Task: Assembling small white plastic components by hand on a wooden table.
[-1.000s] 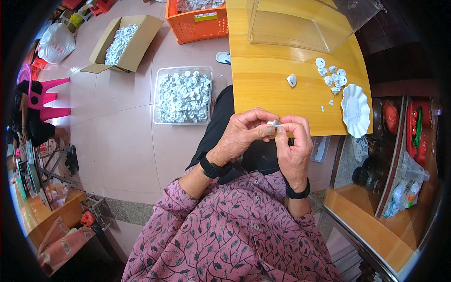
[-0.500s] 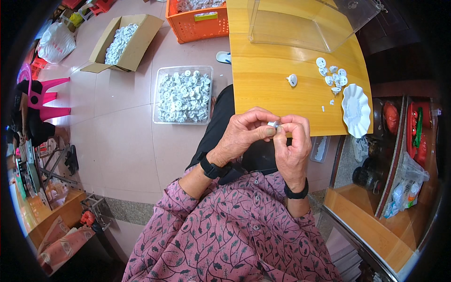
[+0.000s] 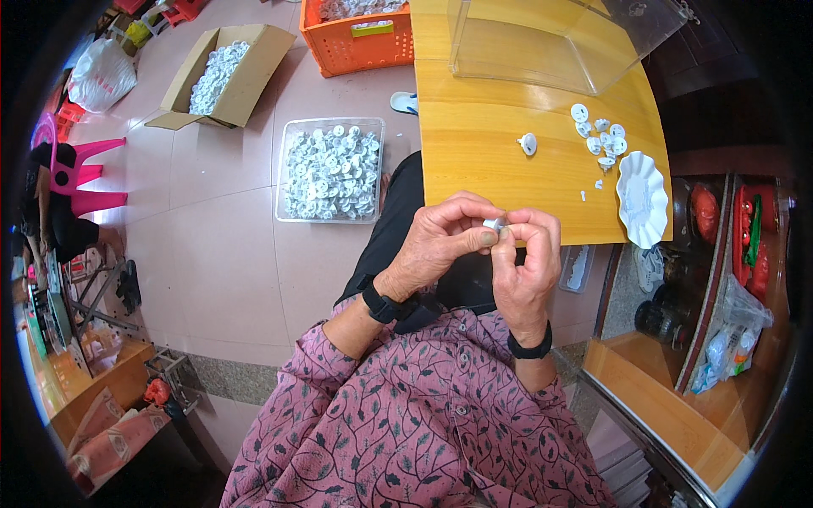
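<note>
Near the table's front edge, my left hand [image 3: 447, 234] pinches a small white plastic part [image 3: 492, 223] between thumb and fingers. My right hand [image 3: 527, 264] meets it from the other side, its thumb and fingertips closed at the part's edge. The fingers hide much of the piece, and any tiny bit in the right fingertips cannot be made out. Beyond the hands, one round white plastic piece [image 3: 528, 144] lies alone on the yellow table [image 3: 474, 182]. Several more round white pieces [image 3: 594, 146] form a loose group to its right, with tiny white bits [image 3: 599, 184] nearer me.
A white scalloped dish [image 3: 641, 203] stands at the table's right edge, and a clear plastic box [image 3: 529, 76] at the back. On the floor to the left are a clear bin [image 3: 282, 173] of white pieces, a cardboard box [image 3: 254, 72] and an orange crate [image 3: 360, 57].
The white part has turned slightly between my fingertips. My right wrist has shifted a little to the left; the things on the table lie as before.
</note>
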Demonstrator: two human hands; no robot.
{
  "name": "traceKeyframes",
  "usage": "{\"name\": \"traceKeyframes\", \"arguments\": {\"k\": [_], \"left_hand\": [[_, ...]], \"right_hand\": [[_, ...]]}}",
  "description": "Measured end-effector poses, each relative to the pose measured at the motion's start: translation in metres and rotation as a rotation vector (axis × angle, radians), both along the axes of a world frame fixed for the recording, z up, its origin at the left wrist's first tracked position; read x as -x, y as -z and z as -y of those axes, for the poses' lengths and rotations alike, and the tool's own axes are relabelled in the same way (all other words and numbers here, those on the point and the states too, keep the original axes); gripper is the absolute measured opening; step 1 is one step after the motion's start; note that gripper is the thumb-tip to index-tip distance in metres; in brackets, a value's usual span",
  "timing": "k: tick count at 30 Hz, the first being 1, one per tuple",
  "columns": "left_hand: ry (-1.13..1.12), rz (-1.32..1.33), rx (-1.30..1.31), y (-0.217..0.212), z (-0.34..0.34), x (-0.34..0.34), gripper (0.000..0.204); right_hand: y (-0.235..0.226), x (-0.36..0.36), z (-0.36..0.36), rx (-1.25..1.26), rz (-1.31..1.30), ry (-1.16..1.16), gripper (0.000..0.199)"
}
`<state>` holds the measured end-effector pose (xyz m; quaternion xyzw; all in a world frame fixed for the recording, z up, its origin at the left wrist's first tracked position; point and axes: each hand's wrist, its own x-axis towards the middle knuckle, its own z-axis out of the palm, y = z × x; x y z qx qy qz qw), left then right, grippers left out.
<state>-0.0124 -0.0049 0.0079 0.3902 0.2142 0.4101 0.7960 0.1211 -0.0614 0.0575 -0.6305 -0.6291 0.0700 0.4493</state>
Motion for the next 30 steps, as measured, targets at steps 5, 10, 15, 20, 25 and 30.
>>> {"name": "traceKeyframes", "arguments": {"k": [5,10,15,20,25,30], "left_hand": [[-0.039,-0.037,-0.112,0.0005,-0.0014,0.0007,0.024],[0.014,-0.014,-0.020,-0.0015,-0.0014,0.0027,0.024],[0.021,0.058,0.147,0.0002,-0.0010,0.0015,0.027],[0.015,0.082,0.169,-0.0006,-0.0003,0.0011,0.027],[0.023,0.090,0.167,0.0028,0.0001,0.0015,0.027],[-0.023,0.058,0.122,0.0019,0.0011,0.0001,0.027]], "right_hand": [[0.0006,0.0002,0.0000,-0.012,0.015,-0.025,0.014],[0.0027,-0.0015,0.0019,0.035,-0.066,-0.042,0.010],[0.0042,-0.0026,0.0025,0.065,-0.172,-0.035,0.008],[0.0015,-0.0037,0.0006,0.066,-0.168,-0.035,0.008],[0.0003,-0.0031,-0.0002,0.082,-0.120,-0.031,0.009],[-0.0007,0.0025,-0.0008,0.083,-0.132,-0.015,0.009]]}}
